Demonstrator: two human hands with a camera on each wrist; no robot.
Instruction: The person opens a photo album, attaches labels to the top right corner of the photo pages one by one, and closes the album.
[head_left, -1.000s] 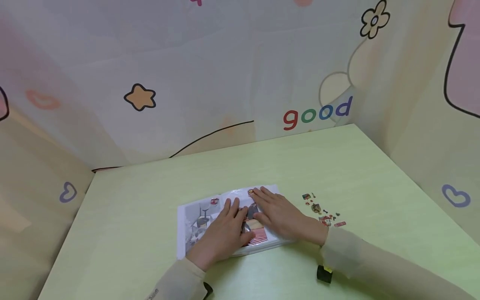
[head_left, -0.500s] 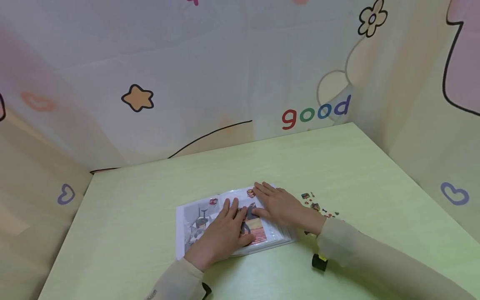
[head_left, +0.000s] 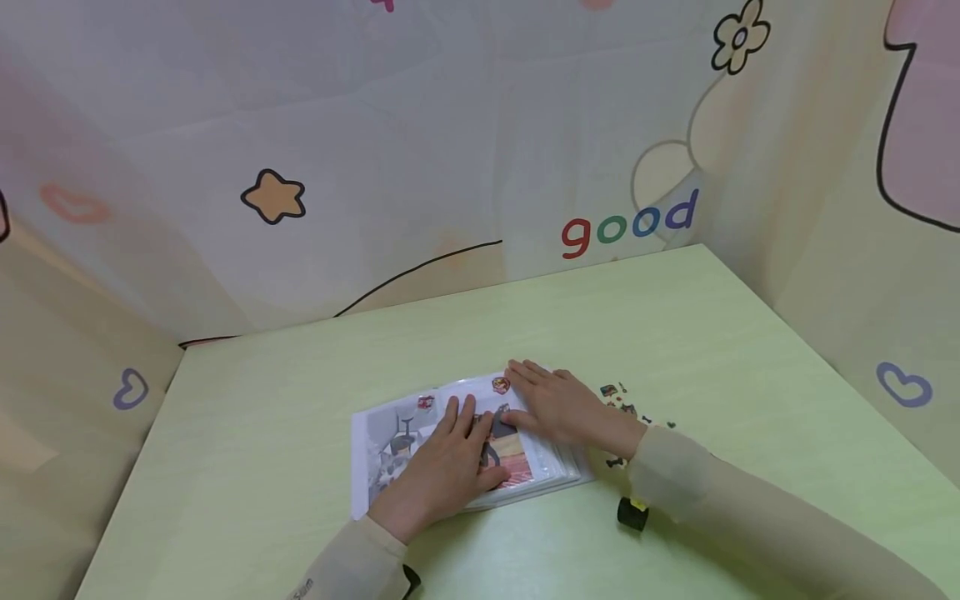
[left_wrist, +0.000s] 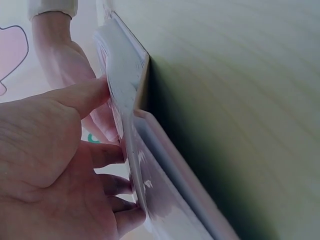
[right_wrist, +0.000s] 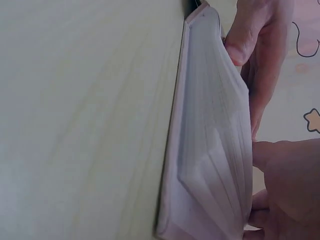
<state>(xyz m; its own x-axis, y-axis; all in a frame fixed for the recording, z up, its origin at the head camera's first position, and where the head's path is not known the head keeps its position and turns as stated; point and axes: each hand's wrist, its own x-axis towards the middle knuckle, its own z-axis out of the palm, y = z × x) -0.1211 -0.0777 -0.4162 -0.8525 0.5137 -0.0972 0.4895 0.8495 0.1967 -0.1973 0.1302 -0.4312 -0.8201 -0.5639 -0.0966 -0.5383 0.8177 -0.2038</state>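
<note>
An open book with glossy picture pages lies on the pale green table. My left hand rests on it with straight, spread fingers, its thumb near a red striped picture. On the upper right part of the page lies my right hand, fingers extended toward the top edge. In the left wrist view, the fingertips and thumb of the left hand touch the page surface. The right wrist view shows a thick stack of pages fanned slightly above the cover, with the right hand against the top page.
Small colourful cutouts lie on the table right of the book, partly covered by the right arm. A black and yellow piece shows below the right sleeve. A patterned cloth wall borders the table.
My right hand has shifted slightly up and left on the page, and its forearm now hides more of the cutouts. The left hand stays in place.
</note>
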